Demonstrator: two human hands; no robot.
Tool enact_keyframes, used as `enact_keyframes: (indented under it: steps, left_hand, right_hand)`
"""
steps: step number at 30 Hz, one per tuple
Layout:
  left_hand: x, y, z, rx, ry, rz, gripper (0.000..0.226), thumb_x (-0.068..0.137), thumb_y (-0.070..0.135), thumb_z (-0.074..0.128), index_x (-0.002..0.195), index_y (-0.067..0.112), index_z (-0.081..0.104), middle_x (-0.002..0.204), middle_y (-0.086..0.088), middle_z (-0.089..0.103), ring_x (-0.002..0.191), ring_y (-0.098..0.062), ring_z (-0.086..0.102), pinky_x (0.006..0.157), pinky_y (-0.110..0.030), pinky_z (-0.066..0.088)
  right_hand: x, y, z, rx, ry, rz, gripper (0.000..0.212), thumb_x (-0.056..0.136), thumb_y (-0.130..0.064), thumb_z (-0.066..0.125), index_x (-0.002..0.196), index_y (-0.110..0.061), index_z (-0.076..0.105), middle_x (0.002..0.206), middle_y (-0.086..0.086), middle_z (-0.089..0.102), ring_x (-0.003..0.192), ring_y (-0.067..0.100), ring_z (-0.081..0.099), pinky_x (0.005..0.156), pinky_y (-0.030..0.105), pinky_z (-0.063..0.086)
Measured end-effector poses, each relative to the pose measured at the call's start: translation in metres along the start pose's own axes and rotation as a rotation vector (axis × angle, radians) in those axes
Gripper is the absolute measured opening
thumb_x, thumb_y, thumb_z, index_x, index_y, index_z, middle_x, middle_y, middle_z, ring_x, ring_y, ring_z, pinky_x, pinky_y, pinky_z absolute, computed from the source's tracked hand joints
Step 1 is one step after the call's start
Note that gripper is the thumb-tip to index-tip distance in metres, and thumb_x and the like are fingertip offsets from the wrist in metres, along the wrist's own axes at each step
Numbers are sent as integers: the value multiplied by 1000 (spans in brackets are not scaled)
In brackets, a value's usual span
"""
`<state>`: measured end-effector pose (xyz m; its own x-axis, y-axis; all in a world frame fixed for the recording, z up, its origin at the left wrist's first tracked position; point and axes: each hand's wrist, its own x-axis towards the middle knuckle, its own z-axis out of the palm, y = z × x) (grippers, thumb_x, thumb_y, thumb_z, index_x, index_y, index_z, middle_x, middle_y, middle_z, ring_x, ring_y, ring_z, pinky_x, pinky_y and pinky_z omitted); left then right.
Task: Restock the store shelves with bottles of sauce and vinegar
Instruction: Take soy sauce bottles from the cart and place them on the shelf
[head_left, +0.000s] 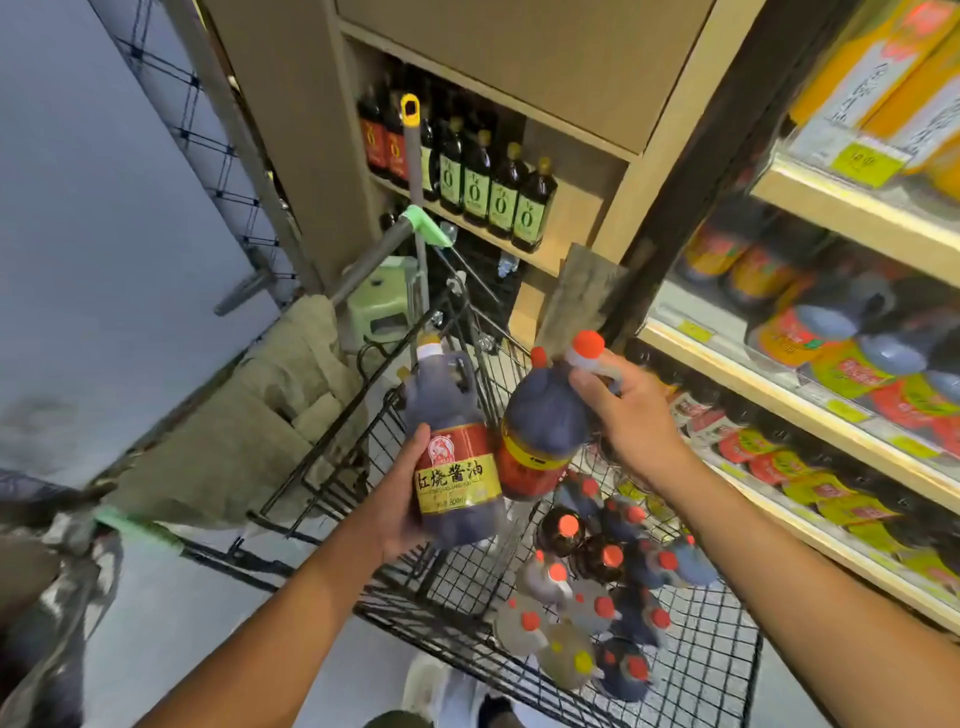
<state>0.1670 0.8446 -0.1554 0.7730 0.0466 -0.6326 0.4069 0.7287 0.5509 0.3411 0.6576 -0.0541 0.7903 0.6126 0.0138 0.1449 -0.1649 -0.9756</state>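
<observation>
While both forearms reach forward over the black wire cart (717, 670), we note the left hand (402, 493) wrapped around the labelled belly of a dark soy sauce jug (454, 457) held upright, and the right hand (631, 410) clamped on the neck, under the orange cap, of a second dark bottle (540, 431) tilted left, the two bottles just beside each other above the basket. More plastic bottles (597, 587) with orange-red caps lie in the basket. Wooden shelves (769, 384) on the right carry rows of similar sauce bottles; grey floor (171, 613) below.
</observation>
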Motion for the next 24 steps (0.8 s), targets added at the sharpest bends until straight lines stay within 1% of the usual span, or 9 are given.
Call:
enact_keyframes:
  steps: [3,6,9,12,13,16,19,21,24]
  left_hand:
    - [0,11,15,-26,-78,-4,84,55,74,84,116,18,79,125,-21,72,111,-34,73,84,-45,61]
    - [-1,18,24,-56,-121,-14,73,69,73,71,113,16,81,121,-20,74,107,-32,74,83,-43,61]
    - [-5,24,31,-47,-130,-23,70,82,74,55,115,17,80,124,-21,72,109,-34,73,81,-43,62]
    - [-7,31,35,-25,-149,-41,72,81,73,56,116,15,79,128,-23,70,111,-35,72,85,-44,61]
    - [-7,32,37,-24,-161,-48,72,80,73,56,115,15,80,126,-22,71,110,-34,73,85,-43,61]
    - [-8,33,44,-27,-204,-54,70,80,74,55,110,17,82,120,-18,75,105,-32,75,82,-43,63]
    - [-11,35,58,13,-273,-24,73,77,76,62,115,16,80,127,-20,71,112,-33,72,97,-50,58]
    - [-11,38,67,42,-323,-4,82,68,76,77,123,15,76,131,-21,69,115,-34,70,101,-51,56]
    - [-7,40,86,101,-372,-8,97,64,75,82,135,11,66,135,-23,65,119,-36,67,97,-48,56]
  right_hand:
    - [-5,-18,-8,-46,36,-42,14,97,-23,64,105,-28,75,107,-11,74,98,-5,64,86,15,47]
    - [-13,-31,-12,-31,80,-38,12,95,-36,67,101,-38,78,108,-15,75,103,3,66,88,21,48]
    - [-19,-44,-14,-36,132,-62,23,90,-50,64,104,-35,73,110,-17,73,106,4,66,88,18,48]
    - [-28,-56,-10,-82,138,-68,30,90,-53,62,111,-32,62,105,-27,66,103,-5,62,82,10,46]
    - [-32,-59,-10,-90,133,-57,34,88,-54,65,113,-32,59,104,-29,64,103,-6,62,81,10,47]
    - [-44,-64,-11,-125,109,-30,49,79,-51,79,120,-46,53,115,-27,62,111,-3,61,84,13,50]
    - [-59,-67,-16,-150,97,-18,68,76,-43,87,129,-53,46,128,-30,59,120,-5,58,88,11,50]
    - [-70,-66,-21,-147,99,18,84,72,-39,91,138,-51,40,133,-33,58,123,-7,57,90,11,50]
    - [-85,-56,-31,-121,201,58,104,69,-26,95,152,-27,33,138,-20,61,125,0,60,94,18,53]
